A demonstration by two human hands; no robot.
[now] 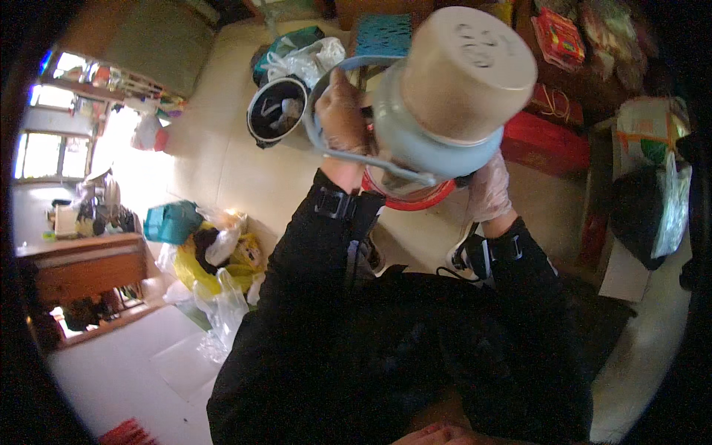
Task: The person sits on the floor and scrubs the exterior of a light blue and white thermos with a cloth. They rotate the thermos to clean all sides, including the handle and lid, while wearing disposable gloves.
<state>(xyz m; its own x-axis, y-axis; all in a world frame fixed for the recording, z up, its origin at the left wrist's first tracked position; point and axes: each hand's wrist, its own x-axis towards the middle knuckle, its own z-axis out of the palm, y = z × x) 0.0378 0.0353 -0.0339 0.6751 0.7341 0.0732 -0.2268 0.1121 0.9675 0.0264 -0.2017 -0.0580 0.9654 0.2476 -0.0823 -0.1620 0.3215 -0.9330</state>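
A light blue pot or bucket with a beige base (467,78) is tipped with its underside, which bears markings, facing up. Its blue-grey handle (356,158) loops around my left hand (342,114), which wears a clear plastic glove and is beside the pot's lower left side; its grip is partly hidden and blurred. My right hand (489,186), gloved too, holds the pot from below on the right, its fingers mostly behind it. Under the pot, a red-rimmed basin (417,203) shows in part between my hands, its contents mostly hidden.
A lined trash bin (276,111) stands on the left beside plastic bags (306,61). More bags (214,256) and a teal container (172,221) lie nearer. To the right are a red box (545,143) and a black bag (637,214). Skin, perhaps fingers, shows at the bottom edge.
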